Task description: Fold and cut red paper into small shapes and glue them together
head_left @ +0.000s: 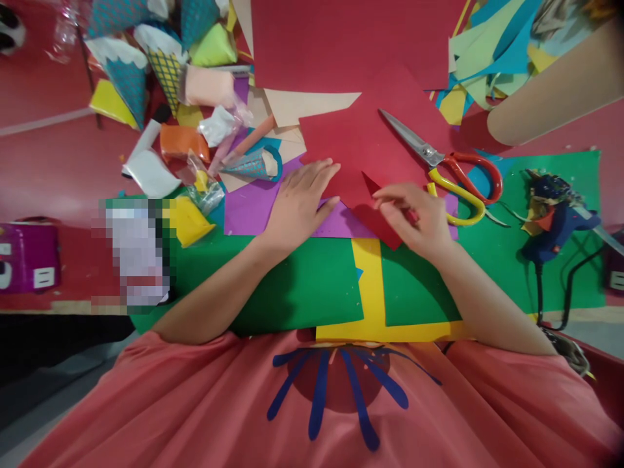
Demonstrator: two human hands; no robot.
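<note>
My left hand (303,203) lies flat, fingers spread, over the purple sheet (246,218) and the left edge of a red sheet (341,146). The fingers of my right hand (416,218) are pinched at the near part of the red paper, where a narrow dark red flap stands up beside the fingertips; what exactly they grip is hard to tell. Scissors (429,155) with one red and one yellow handle rest on the red sheet just beyond my right hand. A small patterned cone (248,164) sits left of my left hand.
Green sheets (292,286) and a yellow sheet (370,292) lie nearest me. Patterned cones (124,75) and clay packets (185,143) crowd the left. At right are a blue glue gun (556,231) and a cardboard tube (550,94). A large red sheet (351,42) lies at the back.
</note>
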